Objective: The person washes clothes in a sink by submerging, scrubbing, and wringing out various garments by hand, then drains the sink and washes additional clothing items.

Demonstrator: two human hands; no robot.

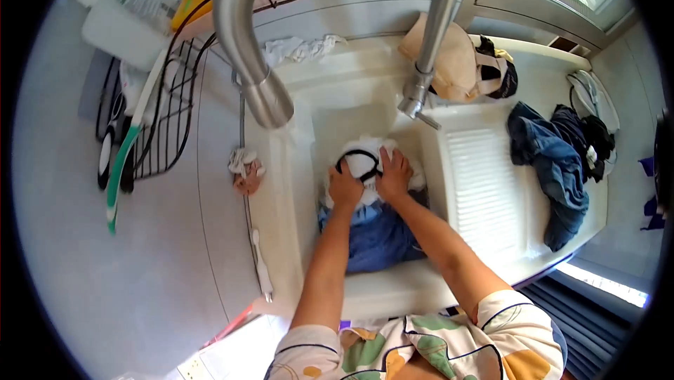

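Both hands are down in the basin of a white laundry sink (298, 218). My left hand (345, 185) is closed on the left side of a white garment with black trim (361, 162). Gripping the right side of the same garment is my right hand (394, 175); its fingers curl into the cloth. The black trim forms a curve between the two hands. Beneath the white garment lies blue denim clothing (382, 239), with a lighter blue piece (361, 213) showing near my left wrist. The undersides of my fingers are hidden.
Two metal faucets, one left (242, 43) and one right (437, 36), hang over the basin. A ribbed washboard (484, 190) is at right, with dark clothes (554, 162) beyond. Beige clothing (439, 57) lies behind. A wire rack (186, 106) and a white brush (261, 264) are left.
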